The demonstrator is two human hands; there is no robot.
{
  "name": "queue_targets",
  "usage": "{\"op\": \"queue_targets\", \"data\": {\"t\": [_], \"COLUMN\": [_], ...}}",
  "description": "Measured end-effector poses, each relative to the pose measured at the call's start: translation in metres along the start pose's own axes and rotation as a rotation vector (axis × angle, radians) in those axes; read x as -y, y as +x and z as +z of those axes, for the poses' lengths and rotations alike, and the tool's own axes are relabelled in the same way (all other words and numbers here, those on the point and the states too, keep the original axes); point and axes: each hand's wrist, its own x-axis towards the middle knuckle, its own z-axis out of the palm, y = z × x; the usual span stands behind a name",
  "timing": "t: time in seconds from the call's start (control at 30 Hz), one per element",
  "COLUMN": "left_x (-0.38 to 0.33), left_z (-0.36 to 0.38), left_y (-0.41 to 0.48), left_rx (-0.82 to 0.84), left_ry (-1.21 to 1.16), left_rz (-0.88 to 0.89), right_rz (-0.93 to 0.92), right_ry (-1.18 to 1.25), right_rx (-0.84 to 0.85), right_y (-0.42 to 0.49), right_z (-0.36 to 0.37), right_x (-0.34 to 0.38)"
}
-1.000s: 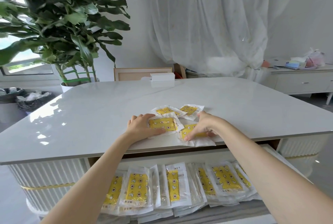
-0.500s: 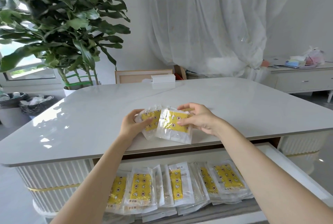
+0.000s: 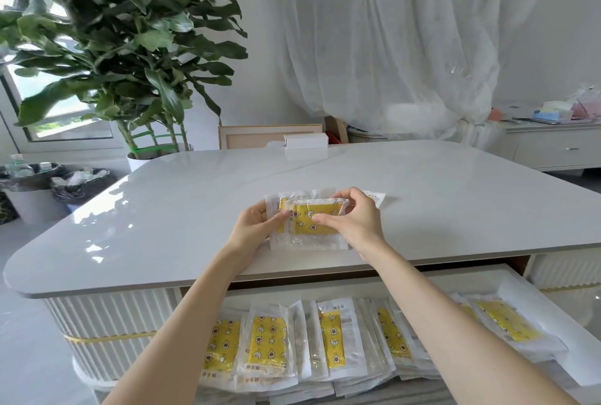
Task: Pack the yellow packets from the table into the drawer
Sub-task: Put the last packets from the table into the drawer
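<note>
Both hands, left hand (image 3: 252,225) and right hand (image 3: 353,220), fingers clasping yellow packets (image 3: 312,222) above table (image 3: 162,216).

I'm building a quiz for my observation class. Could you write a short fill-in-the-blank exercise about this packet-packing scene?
1. Both hands hold a small stack of yellow packets above the ____.
2. The drawer under the tabletop stands ____ and already holds rows of packets.
3. A small white box sits at the table's ____ edge.
4. The left hand and the right hand grip ____ sides of the stack.

Missing words: table; open; far; opposite
</note>
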Motion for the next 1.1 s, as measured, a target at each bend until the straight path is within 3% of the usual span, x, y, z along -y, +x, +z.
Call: {"op": "queue_targets", "data": {"t": [0.27,0.37,0.47,0.63,0.9,0.97,1.1], "left_x": [0.004,0.003,0.001,-0.001,-0.004,-0.004,-0.003], "left_z": [0.001,0.001,-0.001,-0.002,0.009,0.008,0.014], "left_y": [0.001,0.0,0.0,-0.002,-0.005,-0.005,-0.005], "left_rx": [-0.027,-0.061,-0.072,-0.005,0.04,0.028,-0.01], "left_ry": [0.067,0.008,-0.047,-0.117,0.127,0.087,-0.051], "left_rz": [0.042,0.035,0.014,-0.016,0.023,0.021,-0.013], "right_rz": [-0.191,-0.039,0.133,0.115,0.01,0.048,0.242], "right_ry": [-0.09,-0.028,0.153,0.329,0.22,0.278,0.586], "right_rx": [-0.013,0.037,0.201,0.209,0.046,0.038,0.18], "right_y": [-0.001,-0.001,0.001,0.004,0.0,-0.003,-0.006], "right_z": [0.012,0.009,0.003,-0.001,-0.001,0.0,0.001], "right_x": [-0.006,-0.01,-0.013,-0.01,0.008,0.009,0.008]}}
